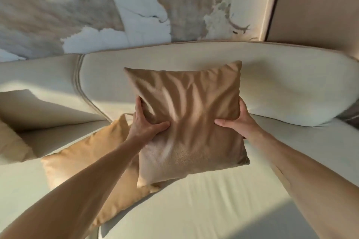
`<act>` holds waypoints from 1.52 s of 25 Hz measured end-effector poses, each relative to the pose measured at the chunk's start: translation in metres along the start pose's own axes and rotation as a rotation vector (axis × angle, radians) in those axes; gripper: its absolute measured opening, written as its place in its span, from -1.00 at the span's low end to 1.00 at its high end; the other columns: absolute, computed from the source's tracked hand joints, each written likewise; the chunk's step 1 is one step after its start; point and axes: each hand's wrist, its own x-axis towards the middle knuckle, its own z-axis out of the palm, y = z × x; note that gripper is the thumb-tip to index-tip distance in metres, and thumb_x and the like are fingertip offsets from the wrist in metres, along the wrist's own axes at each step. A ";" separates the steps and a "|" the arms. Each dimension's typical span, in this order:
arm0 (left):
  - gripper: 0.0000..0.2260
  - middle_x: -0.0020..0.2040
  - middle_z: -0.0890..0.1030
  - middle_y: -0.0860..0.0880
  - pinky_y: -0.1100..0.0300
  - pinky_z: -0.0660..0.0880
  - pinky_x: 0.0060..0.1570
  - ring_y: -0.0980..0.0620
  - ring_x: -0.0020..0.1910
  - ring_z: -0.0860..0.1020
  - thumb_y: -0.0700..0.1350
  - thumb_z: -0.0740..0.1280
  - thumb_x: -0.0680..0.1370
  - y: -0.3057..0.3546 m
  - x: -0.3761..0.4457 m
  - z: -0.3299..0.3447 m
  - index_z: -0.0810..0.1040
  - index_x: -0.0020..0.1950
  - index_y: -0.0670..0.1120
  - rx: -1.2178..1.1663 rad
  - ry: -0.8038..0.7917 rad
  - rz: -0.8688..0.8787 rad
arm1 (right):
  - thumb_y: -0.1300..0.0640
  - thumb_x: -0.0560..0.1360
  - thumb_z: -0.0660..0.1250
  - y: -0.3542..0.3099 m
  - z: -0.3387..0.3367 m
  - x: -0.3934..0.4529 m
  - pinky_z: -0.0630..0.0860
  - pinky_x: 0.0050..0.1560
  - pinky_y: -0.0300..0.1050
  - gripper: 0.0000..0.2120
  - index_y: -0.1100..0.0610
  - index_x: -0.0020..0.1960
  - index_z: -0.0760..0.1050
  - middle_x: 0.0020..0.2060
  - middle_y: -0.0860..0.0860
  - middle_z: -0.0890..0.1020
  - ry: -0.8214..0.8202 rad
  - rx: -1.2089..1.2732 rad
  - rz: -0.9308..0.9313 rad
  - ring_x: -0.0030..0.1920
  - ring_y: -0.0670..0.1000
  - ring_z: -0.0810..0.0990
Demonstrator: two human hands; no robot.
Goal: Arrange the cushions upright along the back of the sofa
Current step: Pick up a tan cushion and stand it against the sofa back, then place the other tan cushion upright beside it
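Observation:
A tan leather-like cushion point(191, 122) is held upright over the cream sofa seat point(204, 203), in front of the sofa's back point(272, 87). My left hand point(144, 122) grips its left edge with the thumb across the front. On the right edge, my right hand point(238, 120) grips it the same way. A second, lighter orange-tan cushion point(93, 163) lies flat on the seat, partly under the held one. Part of a third tan cushion point(11, 143) shows at the far left.
A cream back cushion point(38, 106) leans at the left section of the sofa. Behind the sofa stands a marbled wall panel point(136, 6); a plain beige wall point(320, 6) is at the right. A dark patterned object point(349, 118) peeks in at the right edge.

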 end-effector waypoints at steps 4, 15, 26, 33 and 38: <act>0.23 0.40 0.32 0.08 0.08 0.38 0.31 -0.02 0.37 0.39 0.06 0.64 0.11 0.055 0.031 0.105 -0.12 0.56 0.16 -0.022 -0.117 0.115 | -0.02 0.13 0.68 0.035 -0.104 0.001 0.29 0.39 -0.04 0.24 -0.18 0.56 -0.06 0.44 -0.13 0.34 0.183 0.022 -0.029 0.38 -0.05 0.37; 0.27 0.55 0.14 -0.11 0.05 0.24 0.41 -0.13 0.50 0.21 -0.05 0.66 0.22 0.043 0.067 0.234 -0.25 0.59 0.07 0.180 -0.162 0.140 | -0.06 0.28 0.60 0.157 -0.152 0.052 0.13 0.53 0.00 0.17 -0.14 0.57 -0.18 0.56 -0.12 0.11 0.240 0.021 -0.062 0.52 -0.09 0.17; 0.16 0.61 0.04 -0.03 -0.03 0.22 0.40 -0.11 0.54 0.18 0.05 0.60 0.32 0.025 0.045 0.195 -0.24 0.59 0.16 0.281 -0.165 0.143 | -0.28 0.34 0.46 0.118 -0.115 0.029 0.00 0.53 0.06 0.02 -0.28 0.55 -0.17 0.59 0.07 -0.09 0.227 -0.239 0.038 0.58 0.06 -0.10; 0.13 0.63 -0.05 -0.03 -0.14 0.15 0.49 -0.11 0.58 0.08 0.14 0.58 0.32 -0.028 0.036 0.070 -0.23 0.57 0.24 0.323 -0.063 0.056 | -0.28 0.38 0.42 0.069 -0.029 0.006 0.13 0.46 0.01 -0.08 -0.32 0.54 -0.09 0.59 0.07 -0.17 0.116 -0.340 0.040 0.58 0.11 0.01; 0.14 0.63 -0.04 -0.06 -0.15 0.15 0.49 -0.13 0.58 0.06 0.14 0.59 0.30 -0.094 0.024 -0.043 -0.20 0.57 0.23 0.308 0.051 -0.046 | -0.29 0.36 0.43 0.035 0.081 0.013 0.13 0.45 -0.03 -0.09 -0.28 0.55 -0.01 0.59 -0.02 -0.10 -0.014 -0.415 -0.041 0.57 0.02 0.03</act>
